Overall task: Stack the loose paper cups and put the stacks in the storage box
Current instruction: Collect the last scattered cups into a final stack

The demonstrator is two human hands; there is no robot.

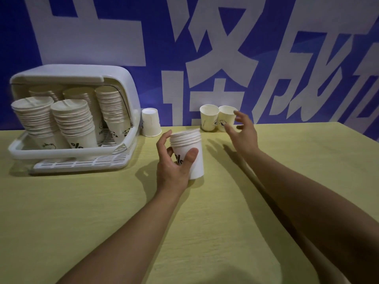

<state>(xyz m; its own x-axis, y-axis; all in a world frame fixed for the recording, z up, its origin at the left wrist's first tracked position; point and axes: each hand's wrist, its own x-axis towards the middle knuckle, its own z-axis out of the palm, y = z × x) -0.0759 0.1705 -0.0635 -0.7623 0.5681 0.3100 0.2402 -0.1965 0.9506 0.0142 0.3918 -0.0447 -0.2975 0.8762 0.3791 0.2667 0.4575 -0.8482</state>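
Note:
My left hand (pixel 174 162) grips a short stack of white paper cups (pixel 191 152) standing upright on the table's middle. My right hand (pixel 243 131) hovers with fingers spread just in front of two loose upright cups (pixel 209 117) (pixel 224 115) by the wall; it holds nothing. A single cup (pixel 151 122) stands upside down beside the storage box (pixel 71 154). The white box at the left has its lid raised and holds several tilted stacks of cups (pixel 71 119).
The yellow table (pixel 225 222) runs to a blue wall with large white characters (pixel 205 48) right behind the cups. The box's slatted tray (pixel 82 163) juts out toward me at the left. The table's right edge slopes away at far right.

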